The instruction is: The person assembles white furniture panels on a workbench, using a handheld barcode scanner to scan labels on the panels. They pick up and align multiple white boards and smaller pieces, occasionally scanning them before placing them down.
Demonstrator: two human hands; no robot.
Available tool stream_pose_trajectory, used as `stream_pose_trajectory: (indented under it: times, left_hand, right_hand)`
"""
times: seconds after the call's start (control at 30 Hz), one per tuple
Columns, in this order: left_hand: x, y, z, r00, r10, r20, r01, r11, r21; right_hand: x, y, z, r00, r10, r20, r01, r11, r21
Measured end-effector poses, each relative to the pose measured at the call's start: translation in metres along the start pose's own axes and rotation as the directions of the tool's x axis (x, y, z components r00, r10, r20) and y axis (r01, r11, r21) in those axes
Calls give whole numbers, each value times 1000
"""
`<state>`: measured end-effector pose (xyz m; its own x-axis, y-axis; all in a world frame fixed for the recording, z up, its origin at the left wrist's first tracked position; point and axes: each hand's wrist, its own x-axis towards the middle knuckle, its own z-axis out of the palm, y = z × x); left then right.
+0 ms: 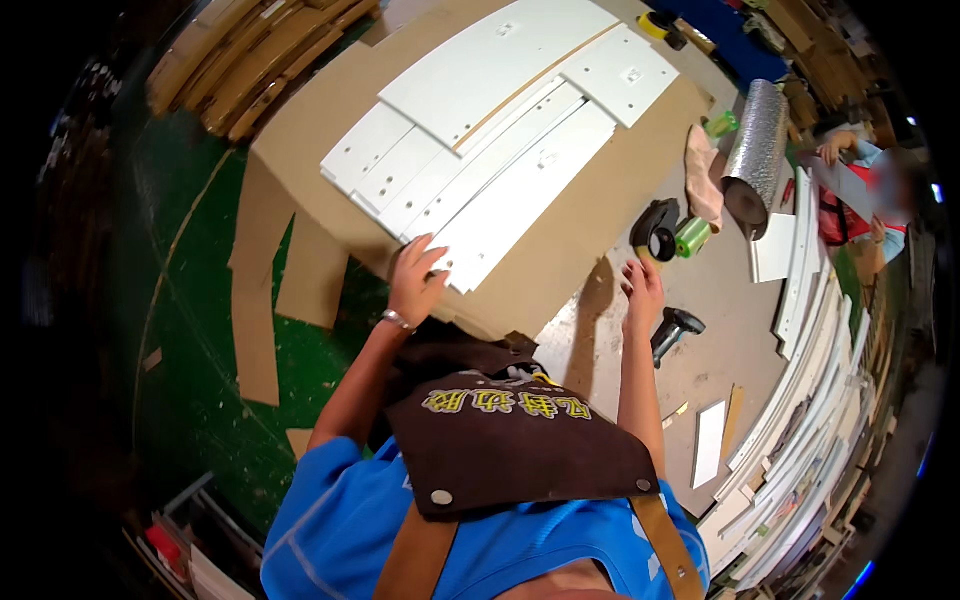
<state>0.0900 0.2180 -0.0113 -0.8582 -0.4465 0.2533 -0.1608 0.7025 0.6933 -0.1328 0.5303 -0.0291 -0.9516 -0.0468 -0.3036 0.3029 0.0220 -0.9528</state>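
Panels (530, 187) lie ahead of the left grip (415, 284), touching at their near end.

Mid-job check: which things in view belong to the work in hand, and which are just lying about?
Likely part of the work:
white panels, left hand at their near end
cardboard sheet under them
black tape dispenser, nearest the right hand

Apparently lying about:
silver roll
pink cloth
dark gun-shaped device
cardboard strip on the floor

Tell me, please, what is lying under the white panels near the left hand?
Brown cardboard lies under the white panels, showing past their edges; some panels overlap others. Anything else covered cannot be seen.
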Motion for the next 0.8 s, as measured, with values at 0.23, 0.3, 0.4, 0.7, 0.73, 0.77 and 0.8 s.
stream_pose_trajectory:
  times: [0.23, 0.3, 0.4, 0.7, 0.73, 0.77, 0.8]
  left_hand:
    - [14, -64, -26, 995, -67, -67, 59, 991, -121]
    - [17, -75, -32, 991, -133, -33, 127, 981, -149]
    - [21, -76, -45, 949, -312, 38, 313, 925, -215]
    - [71, -35, -42, 972, -234, 23, 233, 946, -225]
    - [77, -27, -41, 994, -108, -5, 103, 960, -262]
    - [88, -17, -45, 990, -109, 93, 131, 950, -284]
    - [82, -11, -45, 976, -152, 154, 191, 940, -281]
  right_hand:
    - [203, -19, 94, 992, -110, -63, 95, 973, -211]
    - [264, -24, 115, 970, -92, -224, 19, 952, -305]
    - [331, -40, 136, 989, 128, -71, -143, 947, -288]
    - [362, -55, 91, 969, 151, 197, -162, 986, 42]
    - [325, -79, 93, 979, 147, 139, -170, 970, 171]
    - [305, -85, 57, 974, 186, 132, -201, 973, 112]
    - [257, -97, 77, 994, 29, 103, -19, 995, -102]
